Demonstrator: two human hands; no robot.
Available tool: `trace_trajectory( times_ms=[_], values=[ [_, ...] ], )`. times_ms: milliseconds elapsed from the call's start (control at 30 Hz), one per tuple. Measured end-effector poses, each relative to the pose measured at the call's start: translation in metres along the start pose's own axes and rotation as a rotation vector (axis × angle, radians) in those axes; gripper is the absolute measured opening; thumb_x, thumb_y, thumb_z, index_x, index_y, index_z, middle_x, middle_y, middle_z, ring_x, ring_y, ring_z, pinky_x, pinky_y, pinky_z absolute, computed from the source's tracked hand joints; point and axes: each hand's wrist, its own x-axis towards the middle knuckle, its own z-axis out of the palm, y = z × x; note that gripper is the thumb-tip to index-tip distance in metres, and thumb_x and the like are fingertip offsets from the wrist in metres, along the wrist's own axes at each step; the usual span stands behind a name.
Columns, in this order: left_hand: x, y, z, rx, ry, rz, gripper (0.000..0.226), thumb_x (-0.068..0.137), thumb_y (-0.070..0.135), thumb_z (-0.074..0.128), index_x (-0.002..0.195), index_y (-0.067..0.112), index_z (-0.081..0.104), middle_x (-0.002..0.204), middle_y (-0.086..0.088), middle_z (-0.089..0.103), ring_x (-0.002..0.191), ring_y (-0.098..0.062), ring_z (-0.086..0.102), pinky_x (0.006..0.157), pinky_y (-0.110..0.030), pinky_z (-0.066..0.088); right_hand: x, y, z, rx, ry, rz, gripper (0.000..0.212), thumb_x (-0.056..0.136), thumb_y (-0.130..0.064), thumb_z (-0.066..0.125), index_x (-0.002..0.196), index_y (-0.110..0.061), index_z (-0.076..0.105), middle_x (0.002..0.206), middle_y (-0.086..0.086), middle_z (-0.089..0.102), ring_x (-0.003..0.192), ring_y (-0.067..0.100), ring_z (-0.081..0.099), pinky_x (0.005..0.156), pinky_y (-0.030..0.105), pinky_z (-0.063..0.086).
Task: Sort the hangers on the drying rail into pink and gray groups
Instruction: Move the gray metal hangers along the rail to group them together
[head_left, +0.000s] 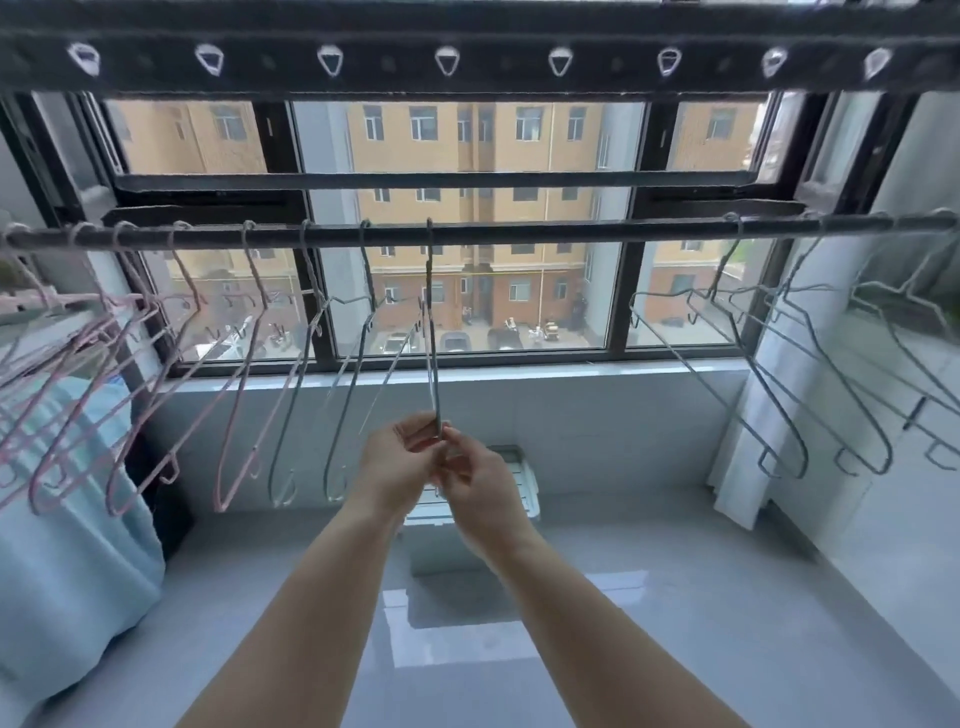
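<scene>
A dark drying rail (519, 234) runs across the window. Several pink hangers (156, 384) hang bunched at its left end. To their right hang gray hangers (353, 374), up to the middle of the rail. One gray hanger (431, 332) hangs edge-on from the rail's centre. My left hand (397, 457) and my right hand (480, 488) both pinch its lower end. Another group of gray hangers (779, 374) hangs at the right end of the rail. The stretch of rail between the centre hanger and the right group is bare.
A higher dark rail with white-edged holes (447, 60) crosses the top. Behind is a black-framed window (631, 291) over a white sill. A light blue cloth (67, 545) hangs at the left. A white plastic rack (519, 483) sits on the floor under my hands.
</scene>
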Motion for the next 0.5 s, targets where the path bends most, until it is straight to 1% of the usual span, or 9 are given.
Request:
trace_trajectory(
  times_ms=[67,133,200,267,300,367,433,500],
  values=[
    [0.000,0.002,0.019,-0.059,-0.048,0.006,0.035,0.078,-0.016,0.057,0.112,-0.008,0.054,0.088,-0.012,0.062,0.073,-0.017,0.059,0.048,-0.010,0.049,-0.004,0.006,-0.019,0.051,0.044,-0.021,0.044,0.087,-0.003,0.050,0.130,-0.013,0.050,0.085,0.000,0.067,0.074,0.009,0.060,0.081,0.027,0.051],
    [-0.002,0.003,0.044,-0.100,-0.114,0.005,0.035,0.078,-0.017,0.057,0.112,-0.008,0.054,0.084,-0.009,0.062,0.069,-0.015,0.060,0.049,-0.012,0.050,-0.007,0.013,-0.043,0.067,0.099,-0.035,0.043,0.087,-0.003,0.049,0.128,-0.014,0.052,0.084,-0.001,0.068,0.072,0.004,0.060,0.077,0.024,0.050],
    [-0.004,0.004,0.073,-0.125,-0.183,0.002,0.035,0.078,-0.017,0.056,0.111,-0.008,0.055,0.083,-0.008,0.063,0.060,-0.009,0.063,0.049,-0.013,0.050,-0.011,0.020,-0.070,0.066,0.155,-0.044,0.041,0.087,-0.001,0.050,0.125,-0.014,0.055,0.086,0.002,0.071,0.074,0.004,0.064,0.076,0.022,0.052],
    [-0.007,0.004,0.102,-0.127,-0.236,0.002,0.034,0.078,-0.018,0.056,0.111,-0.008,0.055,0.082,-0.008,0.063,0.052,-0.004,0.063,0.047,-0.013,0.049,-0.016,0.025,-0.099,0.088,0.192,-0.048,0.045,0.087,0.004,0.048,0.127,-0.015,0.051,0.079,-0.005,0.069,0.069,-0.004,0.065,0.071,0.012,0.050],
    [-0.008,0.005,0.116,-0.129,-0.257,-0.001,0.035,0.078,-0.017,0.057,0.111,-0.008,0.055,0.082,-0.009,0.063,0.051,-0.003,0.063,0.046,-0.014,0.049,-0.018,0.027,-0.112,0.087,0.206,-0.040,0.047,0.087,0.006,0.047,0.130,-0.013,0.047,0.077,-0.007,0.068,0.067,-0.007,0.064,0.069,0.010,0.050],
    [-0.010,0.005,0.140,-0.137,-0.288,-0.011,0.034,0.078,-0.016,0.057,0.111,-0.008,0.055,0.083,-0.008,0.064,0.049,-0.002,0.063,0.046,-0.015,0.050,-0.021,0.031,-0.137,0.053,0.233,-0.034,0.045,0.087,0.007,0.047,0.128,-0.012,0.050,0.074,-0.010,0.066,0.065,-0.008,0.063,0.069,0.010,0.050],
    [-0.013,0.005,0.160,-0.147,-0.312,-0.020,0.034,0.078,-0.016,0.057,0.111,-0.008,0.056,0.085,-0.010,0.065,0.050,-0.003,0.063,0.046,-0.015,0.050,-0.024,0.035,-0.157,0.038,0.251,-0.031,0.044,0.087,0.006,0.048,0.123,-0.019,0.055,0.073,-0.011,0.067,0.065,-0.007,0.064,0.069,0.010,0.050],
    [-0.014,0.004,0.176,-0.156,-0.325,-0.025,0.034,0.078,-0.016,0.058,0.111,-0.007,0.056,0.091,-0.015,0.064,0.051,-0.003,0.063,0.047,-0.015,0.051,-0.026,0.037,-0.171,0.030,0.260,-0.003,0.044,0.088,0.004,0.049,0.124,-0.020,0.054,0.074,-0.008,0.067,0.066,-0.003,0.064,0.072,0.015,0.051]
  ],
)
